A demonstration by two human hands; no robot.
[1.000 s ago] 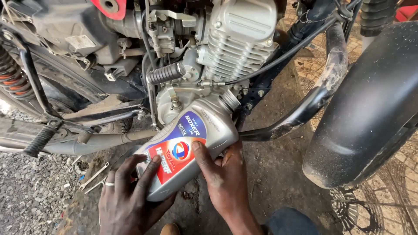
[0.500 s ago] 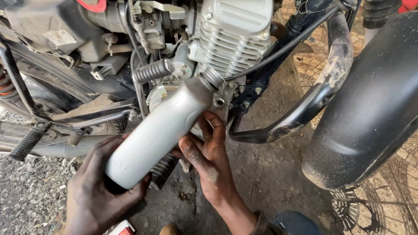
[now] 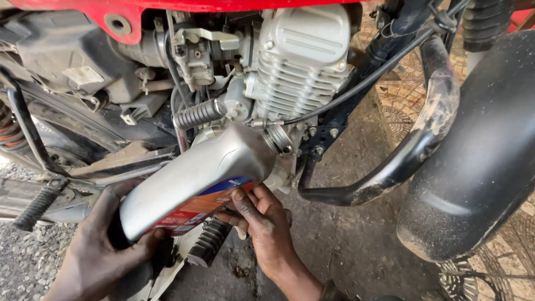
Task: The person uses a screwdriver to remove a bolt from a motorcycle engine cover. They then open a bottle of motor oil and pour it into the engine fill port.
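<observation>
I hold a grey plastic oil bottle (image 3: 192,178) with a red and blue label, tipped up on a slant. Its threaded neck (image 3: 277,139) points at the side of the motorcycle engine (image 3: 301,61), just under the finned cylinder. My left hand (image 3: 97,256) grips the bottle's base from below. My right hand (image 3: 259,220) supports the underside near the label, fingers spread against it. Whether anything flows from the neck is hidden.
A black crash bar (image 3: 423,139) curves to the right of the engine. The dusty front mudguard and tyre (image 3: 479,161) fill the right side. A ribbed footpeg (image 3: 206,242) sits below the bottle. Another footpeg (image 3: 33,209) sticks out at left above gravel.
The bottle has been rolled about its length, its label now facing down and toward me. My view has come closer, and my right hand has slid under the bottle.
</observation>
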